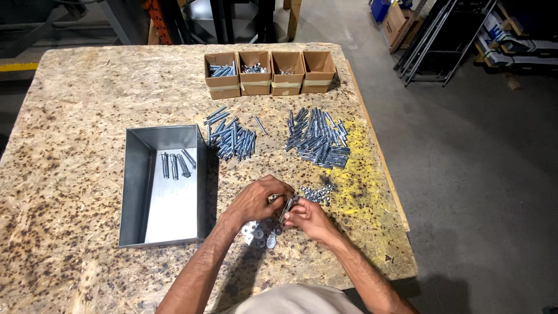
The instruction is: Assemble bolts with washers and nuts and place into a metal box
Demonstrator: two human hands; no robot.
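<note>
My left hand [256, 199] and my right hand [308, 218] meet over the near middle of the chipboard table [75, 99], both gripping one silver bolt [286, 208] held slanted between the fingertips. Just below the hands lies a small heap of flat washers [261, 234]. A scatter of small nuts [317, 193] lies just right of the hands. Farther back are two piles of bolts, one [232, 138] left of the other [318, 138]. A grey metal tray [139, 174] to the left holds several assembled bolts [175, 164].
Several open cardboard boxes [270, 72] stand in a row at the table's far edge, some with metal parts inside. Yellow paint marks the right side of the table. Beyond the right edge is grey concrete floor, with metal racks [436, 40] at the back.
</note>
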